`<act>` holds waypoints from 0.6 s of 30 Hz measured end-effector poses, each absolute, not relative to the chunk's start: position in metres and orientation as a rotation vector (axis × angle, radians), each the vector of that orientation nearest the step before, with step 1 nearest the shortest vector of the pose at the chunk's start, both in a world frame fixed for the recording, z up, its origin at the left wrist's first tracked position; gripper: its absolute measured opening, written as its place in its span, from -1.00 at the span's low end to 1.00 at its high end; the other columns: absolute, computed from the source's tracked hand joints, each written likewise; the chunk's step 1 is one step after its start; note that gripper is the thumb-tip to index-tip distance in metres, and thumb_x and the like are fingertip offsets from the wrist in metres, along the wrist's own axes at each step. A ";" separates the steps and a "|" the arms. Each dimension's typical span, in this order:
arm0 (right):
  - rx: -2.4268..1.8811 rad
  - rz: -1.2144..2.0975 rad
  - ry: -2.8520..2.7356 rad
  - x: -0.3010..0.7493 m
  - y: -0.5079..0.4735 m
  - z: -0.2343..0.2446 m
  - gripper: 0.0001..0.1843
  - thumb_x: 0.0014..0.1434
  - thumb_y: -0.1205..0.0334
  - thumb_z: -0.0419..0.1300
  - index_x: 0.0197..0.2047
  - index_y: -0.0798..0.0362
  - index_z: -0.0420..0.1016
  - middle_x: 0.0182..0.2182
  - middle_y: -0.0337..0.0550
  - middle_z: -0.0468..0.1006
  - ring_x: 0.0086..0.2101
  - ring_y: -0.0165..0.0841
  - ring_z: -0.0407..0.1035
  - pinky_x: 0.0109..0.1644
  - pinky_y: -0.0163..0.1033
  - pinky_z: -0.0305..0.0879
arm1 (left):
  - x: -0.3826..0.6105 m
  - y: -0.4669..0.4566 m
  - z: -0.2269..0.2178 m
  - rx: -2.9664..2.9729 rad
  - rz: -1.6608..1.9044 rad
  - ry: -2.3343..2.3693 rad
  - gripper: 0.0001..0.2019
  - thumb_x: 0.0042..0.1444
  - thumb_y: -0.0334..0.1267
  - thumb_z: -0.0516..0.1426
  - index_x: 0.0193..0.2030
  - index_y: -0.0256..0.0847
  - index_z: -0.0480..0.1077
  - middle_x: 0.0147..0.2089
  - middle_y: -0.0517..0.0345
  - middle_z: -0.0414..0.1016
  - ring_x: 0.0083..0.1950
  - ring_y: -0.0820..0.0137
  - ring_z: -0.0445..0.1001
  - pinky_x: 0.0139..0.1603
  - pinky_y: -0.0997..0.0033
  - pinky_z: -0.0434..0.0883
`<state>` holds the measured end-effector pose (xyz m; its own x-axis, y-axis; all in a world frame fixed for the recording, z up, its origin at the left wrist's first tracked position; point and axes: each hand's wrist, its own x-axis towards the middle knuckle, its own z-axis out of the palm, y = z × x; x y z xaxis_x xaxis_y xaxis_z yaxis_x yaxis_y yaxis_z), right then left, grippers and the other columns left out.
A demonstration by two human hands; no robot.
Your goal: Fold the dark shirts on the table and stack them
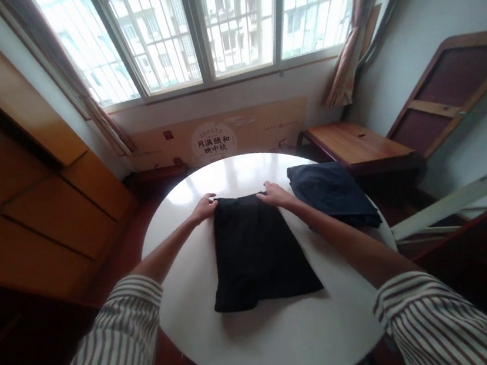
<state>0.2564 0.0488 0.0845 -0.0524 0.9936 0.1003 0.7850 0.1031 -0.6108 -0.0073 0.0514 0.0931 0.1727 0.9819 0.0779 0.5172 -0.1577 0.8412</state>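
Observation:
A black garment point(258, 251) lies flat on the round white table point(290, 342). It is narrow at the far edge and flares toward me like a skirt, but I cannot tell its kind for sure. My left hand point(204, 207) pinches its far left corner between thumb and fingers. At the far right corner, my right hand point(275, 194) grips the same edge. Beside my right forearm sits a folded dark navy garment point(333, 192), partly covered by that arm.
Beyond the table stand a low wooden table point(353, 139) at the right and a long printed cardboard panel point(263, 124) under the window. Wooden cabinets point(53, 223) line the left. A dark framed panel point(449, 92) leans at the right wall, near a pale rail point(462, 197).

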 end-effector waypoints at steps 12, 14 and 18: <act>-1.651 0.869 -1.880 0.253 0.064 0.101 -0.55 -0.02 -0.08 0.40 -0.49 0.19 0.46 -0.62 -0.22 0.38 -0.52 -0.40 0.28 -0.42 -0.29 0.23 | -0.023 0.076 0.084 1.800 0.787 1.344 -0.60 -0.02 0.01 0.34 -0.27 -0.35 0.55 -0.46 0.11 0.50 -0.39 0.37 0.47 -0.39 0.41 0.42; -1.530 0.818 -1.893 0.258 0.046 0.109 -0.63 0.05 -0.01 0.35 -0.38 0.17 0.50 -0.51 -0.20 0.46 -0.47 -0.40 0.31 -0.36 -0.30 0.27 | -0.026 0.060 0.089 1.907 0.996 1.240 -0.66 0.03 -0.01 0.30 -0.24 -0.29 0.54 -0.35 0.08 0.52 -0.30 0.36 0.50 -0.33 0.40 0.47; -1.100 0.537 -2.034 0.283 -0.024 0.115 -0.75 0.18 0.07 0.26 -0.19 0.09 0.54 -0.35 -0.14 0.57 -0.35 -0.32 0.43 -0.18 -0.21 0.39 | -0.044 -0.014 0.098 2.256 1.343 1.010 -0.86 0.14 -0.22 0.26 -0.18 -0.19 0.53 -0.17 0.07 0.48 -0.20 0.39 0.50 -0.25 0.40 0.53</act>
<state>0.2827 -0.0242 0.1152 -0.3501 0.8396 0.4154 0.5253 0.5431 -0.6550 -0.0436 -0.0139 0.0977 0.3053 0.7145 0.6296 0.4066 -0.6956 0.5923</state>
